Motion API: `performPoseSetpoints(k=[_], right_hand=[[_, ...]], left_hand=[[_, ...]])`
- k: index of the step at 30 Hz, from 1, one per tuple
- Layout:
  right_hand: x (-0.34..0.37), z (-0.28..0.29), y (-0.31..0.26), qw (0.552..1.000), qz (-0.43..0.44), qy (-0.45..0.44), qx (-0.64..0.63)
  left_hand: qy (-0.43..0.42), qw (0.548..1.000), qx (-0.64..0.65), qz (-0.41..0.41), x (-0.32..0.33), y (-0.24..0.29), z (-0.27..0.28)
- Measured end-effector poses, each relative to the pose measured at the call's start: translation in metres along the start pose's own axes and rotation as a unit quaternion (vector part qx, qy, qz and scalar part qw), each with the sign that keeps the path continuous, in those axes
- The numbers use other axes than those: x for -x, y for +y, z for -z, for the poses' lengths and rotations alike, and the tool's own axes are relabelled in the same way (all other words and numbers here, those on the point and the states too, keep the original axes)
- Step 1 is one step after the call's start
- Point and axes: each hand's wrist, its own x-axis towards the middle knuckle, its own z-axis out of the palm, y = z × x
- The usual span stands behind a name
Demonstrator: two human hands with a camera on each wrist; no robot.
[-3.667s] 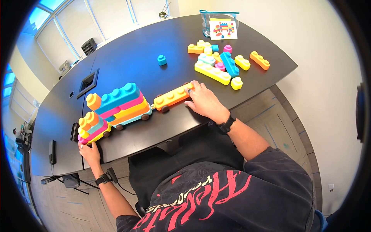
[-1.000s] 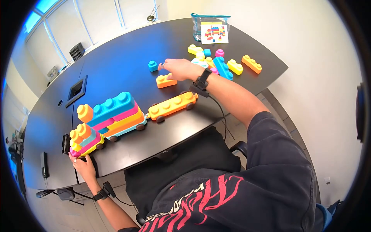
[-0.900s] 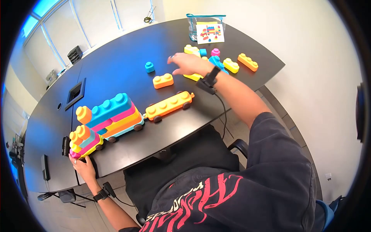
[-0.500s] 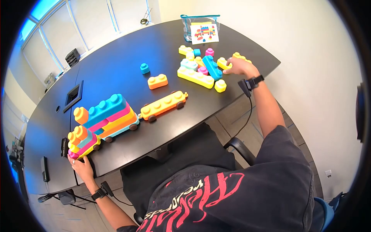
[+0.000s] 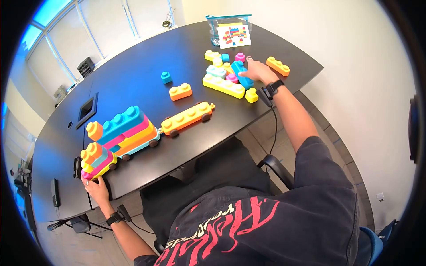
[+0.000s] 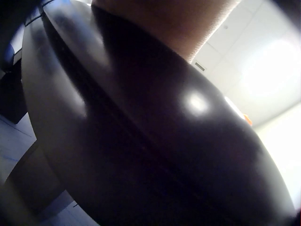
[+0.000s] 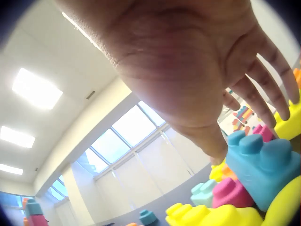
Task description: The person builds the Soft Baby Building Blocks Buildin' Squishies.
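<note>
My left hand [image 5: 96,189] grips the nose of a toy train of big building blocks, at its pink and yellow front car [image 5: 103,168]; some fingertips are hidden. Behind it are a tall middle car [image 5: 142,138] topped by a blue block and a low orange wagon [image 5: 187,119]. My right hand [image 5: 261,72] reaches over the block pile. In the right wrist view its fingers spread over a yellow block [image 7: 289,120], and the thumb lies right at the side of a long blue block [image 7: 263,162]. An orange two-stud block [image 5: 180,91] lies behind the wagon.
A long yellow block [image 5: 223,86] and several smaller blocks lie round the right hand. An orange block [image 5: 278,66] is near the right edge. A clear bag [image 5: 213,33] with a picture card [image 5: 234,36] stands at the back. A single blue block [image 5: 166,77] lies apart.
The right hand left the wagon, and the orange two-stud block now lies mid-table. That hand then swung right to the pile and has shifted slightly left over the blue block. The left hand stays.
</note>
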Motion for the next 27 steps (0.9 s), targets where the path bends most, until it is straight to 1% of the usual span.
performPoseSetpoints(k=[1,2,3,4,5,7,8,9,10,11,12,13,15,19,21,22,24,27], right_hand=[[-0.016,-0.012,0.003,0.999,0.004,-0.027,0.025],[-0.031,-0.022,0.011,0.999,0.032,-0.038,0.017],[-0.034,-0.022,0.011,0.999,0.024,-0.033,-0.003],[-0.031,-0.014,0.004,1.0,0.012,-0.029,0.003],[-0.022,-0.001,-0.008,1.0,0.0,-0.026,0.009],[-0.004,0.013,-0.03,0.996,0.068,0.049,-0.019],[0.017,0.022,-0.052,0.985,0.139,0.094,-0.048],[0.025,0.022,-0.068,0.961,0.248,0.078,-0.091],[0.035,0.021,-0.085,0.925,0.351,0.061,-0.135],[0.052,0.022,-0.106,0.895,0.403,-0.004,-0.192],[0.073,0.024,-0.126,0.88,0.445,-0.004,-0.164],[0.087,0.023,-0.144,0.888,0.451,-0.021,-0.088],[0.085,-0.01,-0.157,0.848,0.523,0.022,-0.083],[0.089,-0.023,-0.168,0.852,0.52,-0.013,-0.059],[0.096,-0.017,-0.17,0.871,0.482,-0.077,-0.049],[0.096,-0.02,-0.169,0.871,0.482,-0.079,-0.048],[0.095,-0.028,-0.165,0.857,0.506,-0.039,-0.088],[0.094,-0.032,-0.163,0.853,0.514,-0.036,-0.079]], left_hand=[[0.004,1.0,-0.003,0.003,0.0,0.003,0.002],[0.008,1.0,0.001,-0.015,0.0,0.003,0.001],[0.014,0.999,0.004,-0.03,0.0,-0.001,0.0],[0.041,0.996,0.001,-0.074,-0.002,-0.013,-0.007],[0.029,0.998,0.005,-0.058,0.0,-0.005,-0.002],[0.024,0.999,-0.008,-0.029,0.003,0.004,0.002],[0.025,0.999,-0.009,-0.035,0.002,0.001,0.0],[0.026,0.999,-0.014,-0.035,0.002,-0.001,-0.001],[0.025,0.999,-0.013,-0.032,0.002,0.0,-0.001],[0.024,0.999,-0.012,-0.03,0.003,0.001,0.0],[0.023,0.999,-0.016,-0.027,0.003,0.002,0.001],[0.026,0.999,-0.009,-0.024,0.003,0.003,0.001],[0.031,0.999,-0.005,-0.02,0.004,0.005,0.002],[0.027,0.999,-0.01,-0.023,0.003,0.006,0.005],[-0.012,0.999,-0.035,-0.016,0.002,0.005,0.006],[0.002,1.0,-0.019,-0.01,0.003,0.007,0.006],[0.007,1.0,-0.017,-0.014,0.003,0.011,0.008],[0.014,1.0,-0.012,-0.019,0.004,0.009,0.005]])
